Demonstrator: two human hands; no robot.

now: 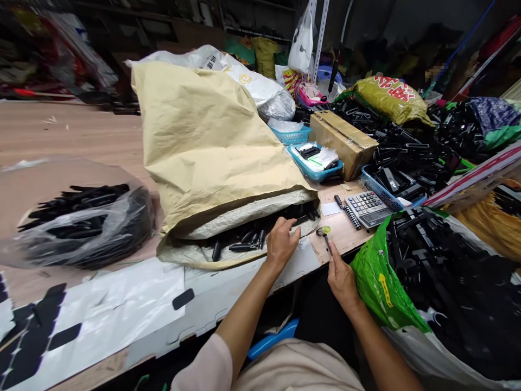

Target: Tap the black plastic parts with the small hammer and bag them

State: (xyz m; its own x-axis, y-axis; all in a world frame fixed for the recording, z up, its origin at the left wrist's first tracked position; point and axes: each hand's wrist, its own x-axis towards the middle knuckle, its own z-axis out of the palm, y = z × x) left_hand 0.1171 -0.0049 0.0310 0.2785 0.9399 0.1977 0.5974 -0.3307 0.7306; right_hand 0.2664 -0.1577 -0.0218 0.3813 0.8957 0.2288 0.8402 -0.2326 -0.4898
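A big tan paper sack (207,141) lies on its side on the wooden table (73,136), its mouth spilling several black plastic parts (244,241). My left hand (281,241) reaches into that mouth, fingers curled over the parts near one black piece (300,220). Whether it grips one is unclear. My right hand (341,277) is at the table's front edge, pinching a thin dark stick (326,244) whose tip meets a small yellow-green round thing (325,231).
A clear bag of black parts (81,222) lies at the left. A calculator (368,208), blue baskets (313,163), a cardboard box (342,138) and a heap of black parts (402,157) fill the right. A green bag (380,277) of black parts stands beside my right arm.
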